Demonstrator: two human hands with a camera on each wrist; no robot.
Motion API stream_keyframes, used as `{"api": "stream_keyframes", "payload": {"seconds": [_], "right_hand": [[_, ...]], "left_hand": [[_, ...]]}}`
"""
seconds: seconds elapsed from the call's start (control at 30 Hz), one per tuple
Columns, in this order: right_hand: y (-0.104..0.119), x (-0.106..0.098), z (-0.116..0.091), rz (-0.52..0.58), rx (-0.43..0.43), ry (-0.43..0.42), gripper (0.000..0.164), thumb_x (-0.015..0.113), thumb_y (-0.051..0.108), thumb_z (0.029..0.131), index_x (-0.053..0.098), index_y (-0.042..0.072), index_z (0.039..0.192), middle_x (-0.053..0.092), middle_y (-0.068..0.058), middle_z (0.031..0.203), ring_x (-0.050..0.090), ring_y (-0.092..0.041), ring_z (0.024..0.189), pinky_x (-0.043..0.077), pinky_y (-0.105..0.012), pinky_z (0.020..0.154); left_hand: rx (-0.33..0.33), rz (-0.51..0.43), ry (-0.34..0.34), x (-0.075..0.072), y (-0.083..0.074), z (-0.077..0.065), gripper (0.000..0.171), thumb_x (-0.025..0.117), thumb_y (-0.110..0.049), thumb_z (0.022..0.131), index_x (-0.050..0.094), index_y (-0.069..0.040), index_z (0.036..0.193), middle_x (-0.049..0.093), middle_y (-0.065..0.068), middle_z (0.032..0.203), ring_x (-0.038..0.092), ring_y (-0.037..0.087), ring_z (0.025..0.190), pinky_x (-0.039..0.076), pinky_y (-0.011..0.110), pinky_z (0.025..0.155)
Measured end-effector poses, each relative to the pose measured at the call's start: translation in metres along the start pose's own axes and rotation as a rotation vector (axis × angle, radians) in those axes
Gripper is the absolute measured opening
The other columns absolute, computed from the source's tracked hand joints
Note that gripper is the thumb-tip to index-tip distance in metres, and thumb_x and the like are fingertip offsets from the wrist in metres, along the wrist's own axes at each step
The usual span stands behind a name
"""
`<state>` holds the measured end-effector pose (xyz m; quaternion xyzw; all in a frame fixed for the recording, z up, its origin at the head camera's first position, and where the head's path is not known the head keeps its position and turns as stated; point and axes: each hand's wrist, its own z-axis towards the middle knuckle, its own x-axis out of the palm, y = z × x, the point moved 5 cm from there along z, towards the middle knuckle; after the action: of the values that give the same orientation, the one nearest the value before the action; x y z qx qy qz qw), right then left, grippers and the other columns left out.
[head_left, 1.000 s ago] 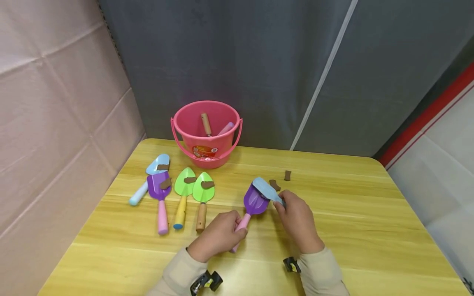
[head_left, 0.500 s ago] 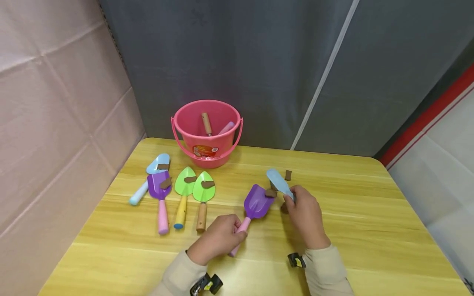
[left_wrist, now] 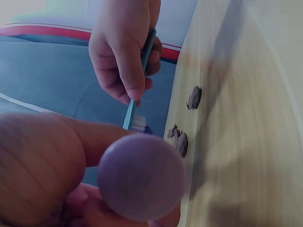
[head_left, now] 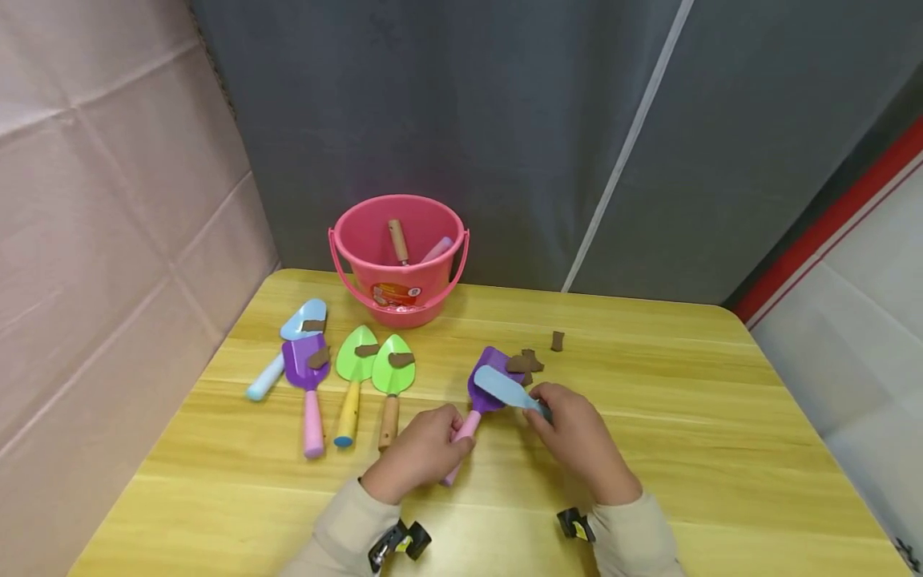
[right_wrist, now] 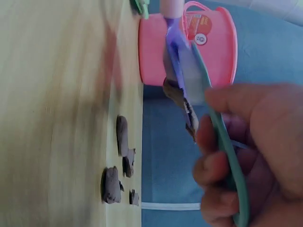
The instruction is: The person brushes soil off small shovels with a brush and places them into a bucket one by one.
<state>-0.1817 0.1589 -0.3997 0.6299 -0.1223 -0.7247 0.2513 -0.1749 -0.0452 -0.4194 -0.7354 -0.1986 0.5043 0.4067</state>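
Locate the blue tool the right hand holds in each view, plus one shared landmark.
Head: blue tool below and right of centre.
Left wrist: above centre, edge-on.
Right wrist: right of centre, edge-on, reaching the bottom edge.
Landmark: right hand, gripping it in all three.

The yellow wood-grain tabletop [head_left: 721, 449] has rounded far corners and carries a pink bucket [head_left: 409, 292] standing near its far edge, left of centre. Four toy garden tools lie in front of it toward the left: a light-blue trowel [head_left: 267, 377] with a matching handle, a purple shovel [head_left: 313, 425] whose blade overlaps the blue one's, a yellow-handled green trowel [head_left: 354, 369], and just beside that a wooden-handled green trowel [head_left: 389, 380]. Right of centre, several small brown pieces [right_wrist: 111, 185] lie scattered, some close together, one [head_left: 558, 341] farther back.
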Motion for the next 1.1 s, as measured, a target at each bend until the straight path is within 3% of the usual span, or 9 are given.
{"api": "stream_keyframes", "payload": {"seconds": [0.2,0.37,0.5,0.7,0.8,1.1], "right_hand": [[-0.015,-0.011,0.005,-0.042,0.097,-0.141,0.012,0.07,0.012,0.092,0.066,0.002,0.1,0.06,-0.004,0.079,0.05,-0.02,0.065,0.043,-0.036,0.059],[-0.026,-0.016,0.004,-0.046,0.143,-0.186,0.014,0.069,0.012,0.093,0.066,0.001,0.101,0.06,-0.007,0.08,0.051,-0.022,0.065,0.042,-0.037,0.058],[-0.017,-0.013,0.002,0.001,0.073,-0.158,0.014,0.07,0.012,0.092,0.066,0.002,0.102,0.059,-0.004,0.079,0.049,-0.018,0.064,0.042,-0.034,0.058],[0.009,0.005,0.0,0.002,-0.112,-0.007,0.014,0.075,0.014,0.089,0.067,0.008,0.099,0.056,0.005,0.079,0.048,-0.011,0.065,0.042,-0.028,0.06],[0.012,0.01,0.0,-0.012,-0.107,0.017,0.015,0.077,0.014,0.087,0.068,0.009,0.097,0.057,0.007,0.079,0.048,-0.011,0.065,0.044,-0.028,0.06],[-0.002,0.003,0.004,-0.022,0.015,-0.054,0.015,0.075,0.015,0.09,0.067,0.006,0.099,0.059,0.0,0.079,0.05,-0.017,0.067,0.045,-0.033,0.062]], "left_hand": [[0.014,-0.002,0.023,0.002,-0.001,-0.004,0.014,0.067,-0.012,0.093,0.057,-0.003,0.092,0.056,0.005,0.07,0.056,0.013,0.049,0.045,0.025,0.04],[0.004,-0.017,0.025,0.003,0.002,-0.004,0.013,0.066,-0.012,0.093,0.057,-0.003,0.092,0.057,0.005,0.07,0.057,0.014,0.048,0.046,0.027,0.04],[0.003,-0.009,0.006,0.001,0.004,-0.002,0.014,0.066,-0.013,0.094,0.057,-0.003,0.092,0.056,0.005,0.072,0.056,0.014,0.051,0.047,0.026,0.041],[0.012,-0.001,-0.009,-0.001,0.004,0.0,0.013,0.066,-0.014,0.093,0.057,-0.004,0.091,0.056,0.005,0.071,0.056,0.014,0.051,0.046,0.027,0.042],[0.022,0.007,-0.01,-0.001,0.002,0.0,0.013,0.066,-0.014,0.093,0.057,-0.004,0.091,0.056,0.005,0.071,0.056,0.014,0.051,0.047,0.027,0.043],[0.015,0.004,0.053,0.001,0.0,0.0,0.01,0.062,-0.013,0.097,0.057,-0.005,0.095,0.056,0.005,0.07,0.054,0.013,0.047,0.042,0.025,0.041]]}}
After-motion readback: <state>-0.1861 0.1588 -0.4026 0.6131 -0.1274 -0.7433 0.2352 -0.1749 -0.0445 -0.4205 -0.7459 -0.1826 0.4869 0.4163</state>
